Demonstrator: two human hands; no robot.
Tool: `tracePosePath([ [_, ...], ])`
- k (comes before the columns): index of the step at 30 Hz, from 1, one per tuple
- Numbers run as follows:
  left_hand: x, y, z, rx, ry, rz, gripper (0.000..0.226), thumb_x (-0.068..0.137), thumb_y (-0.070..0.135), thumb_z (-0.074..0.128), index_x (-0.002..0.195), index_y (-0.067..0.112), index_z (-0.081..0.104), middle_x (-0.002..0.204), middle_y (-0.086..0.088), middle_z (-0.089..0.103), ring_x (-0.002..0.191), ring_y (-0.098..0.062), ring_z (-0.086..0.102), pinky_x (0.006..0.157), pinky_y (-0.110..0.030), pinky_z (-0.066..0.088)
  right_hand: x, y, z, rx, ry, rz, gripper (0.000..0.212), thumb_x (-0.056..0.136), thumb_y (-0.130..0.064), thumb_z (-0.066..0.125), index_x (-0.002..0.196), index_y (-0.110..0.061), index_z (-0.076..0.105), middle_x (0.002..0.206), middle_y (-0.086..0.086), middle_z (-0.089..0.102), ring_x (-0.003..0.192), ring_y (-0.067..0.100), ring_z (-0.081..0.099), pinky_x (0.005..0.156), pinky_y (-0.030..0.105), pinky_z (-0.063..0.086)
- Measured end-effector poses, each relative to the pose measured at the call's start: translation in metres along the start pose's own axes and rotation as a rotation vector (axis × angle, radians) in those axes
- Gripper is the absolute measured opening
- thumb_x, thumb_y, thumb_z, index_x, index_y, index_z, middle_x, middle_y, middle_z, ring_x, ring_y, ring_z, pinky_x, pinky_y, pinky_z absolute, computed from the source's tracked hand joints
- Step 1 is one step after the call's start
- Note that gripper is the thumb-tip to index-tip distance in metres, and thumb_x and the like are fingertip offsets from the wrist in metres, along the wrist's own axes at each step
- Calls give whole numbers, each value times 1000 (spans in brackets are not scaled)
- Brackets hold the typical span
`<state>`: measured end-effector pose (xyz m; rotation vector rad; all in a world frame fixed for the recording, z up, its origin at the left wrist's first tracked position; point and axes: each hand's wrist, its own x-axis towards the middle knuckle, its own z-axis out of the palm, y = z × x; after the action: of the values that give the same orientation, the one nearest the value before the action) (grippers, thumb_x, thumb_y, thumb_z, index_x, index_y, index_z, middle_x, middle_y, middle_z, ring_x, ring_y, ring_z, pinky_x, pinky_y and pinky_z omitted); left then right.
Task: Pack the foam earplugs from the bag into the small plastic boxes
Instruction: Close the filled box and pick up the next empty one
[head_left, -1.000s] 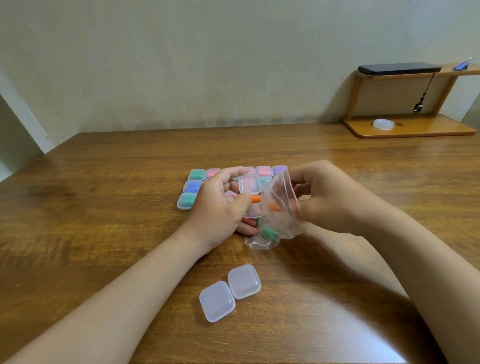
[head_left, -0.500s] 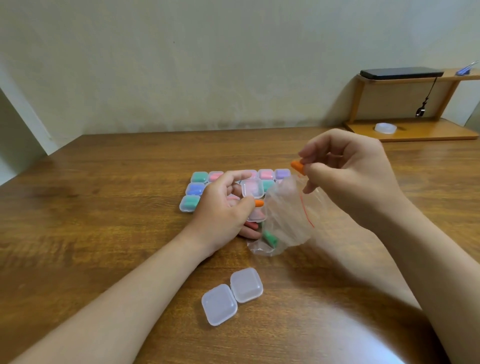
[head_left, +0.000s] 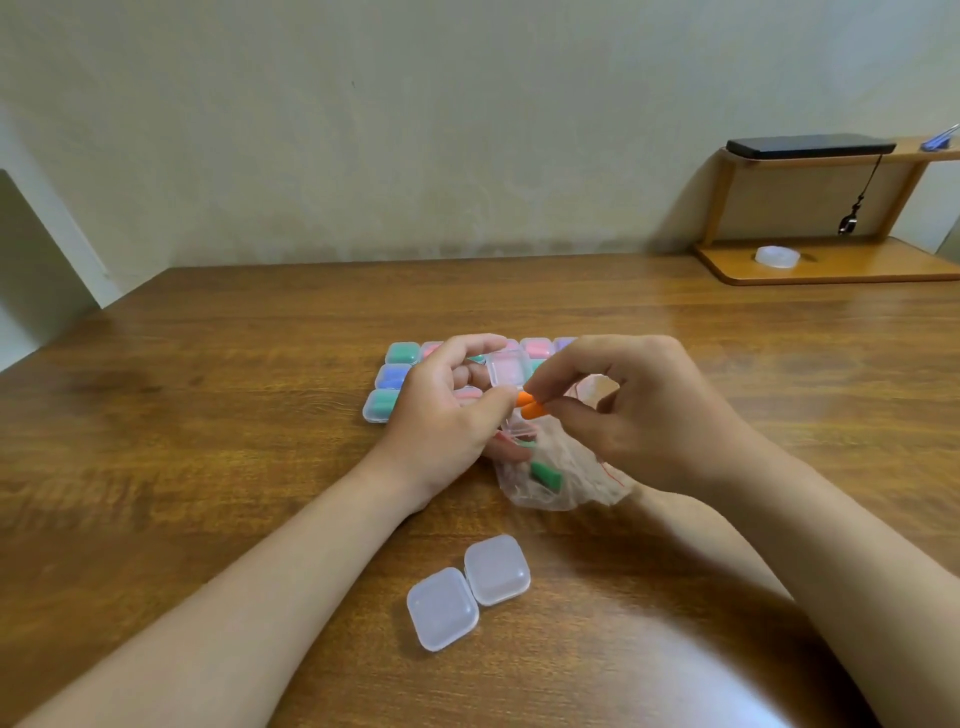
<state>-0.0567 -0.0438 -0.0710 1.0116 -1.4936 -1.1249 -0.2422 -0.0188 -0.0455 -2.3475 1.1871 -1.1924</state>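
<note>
My left hand (head_left: 441, 410) holds a small clear plastic box (head_left: 509, 368) with its lid up, just above the table. One orange earplug (head_left: 521, 398) sits at the box's edge by my left thumb. My right hand (head_left: 639, 415) pinches a second orange earplug (head_left: 534, 410) right beside it. Below both hands the crumpled clear bag (head_left: 561, 473) lies on the table with a green earplug (head_left: 546, 475) inside. Behind my hands, several closed boxes with coloured earplugs (head_left: 400, 376) stand in rows.
Two empty clear boxes (head_left: 467, 592) lie side by side near the front of the wooden table (head_left: 234, 441). A wooden shelf (head_left: 831, 260) at the back right carries a dark phone and a small white disc.
My right hand came down from above the bag with the orange earplug, bringing it left to the open box in my left hand. The bag has slumped onto the table.
</note>
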Motion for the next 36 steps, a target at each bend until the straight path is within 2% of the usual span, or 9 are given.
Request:
tracePosePath([
  [2,0,0,0,-27,-9,-4,39,90,-3,65,117,24,62,99,-24,60,80,-40,74,67,-53,62,0,0,2,3,-2,-3,21,80,7,72,89,-11,77,81,-11,72,75,-1,65,63,4,42],
  [8,1,1,-1,-117,-40,-42,39,93,-7,61,119,22,60,108,-27,61,84,-43,73,63,-43,61,1,1,3,21,-5,26,19,84,2,72,90,-15,77,84,-12,73,79,2,67,65,7,43],
  [12,0,2,-1,-146,-39,-48,38,93,-5,63,121,21,60,114,-27,62,84,-41,73,61,-40,61,2,3,2,37,16,17,16,83,1,74,89,-14,77,78,-14,70,75,5,66,64,7,42],
  [19,0,2,-1,-136,-44,-19,43,90,-5,67,124,20,59,110,-23,64,86,-34,74,63,-41,61,1,5,5,41,44,7,20,81,3,74,89,-15,76,79,-12,72,77,6,68,66,11,47],
  [27,0,1,-1,-139,-43,1,45,90,-8,65,126,19,59,107,-20,67,85,-29,74,60,-38,60,1,5,6,44,27,10,18,78,1,79,84,-16,76,74,-18,67,70,3,65,61,7,42],
  [30,-1,3,-2,-144,-55,-2,47,90,-6,67,129,18,57,106,-18,67,85,-30,75,60,-38,61,1,4,5,41,37,19,19,77,-7,84,87,-19,74,79,-15,67,72,8,65,61,8,42],
  [36,0,4,-4,-205,-52,-39,45,90,-3,68,127,20,57,98,-12,73,83,-36,76,63,-37,61,3,7,-1,65,43,116,23,80,-7,78,94,-24,72,92,-8,66,75,11,67,58,12,45],
])
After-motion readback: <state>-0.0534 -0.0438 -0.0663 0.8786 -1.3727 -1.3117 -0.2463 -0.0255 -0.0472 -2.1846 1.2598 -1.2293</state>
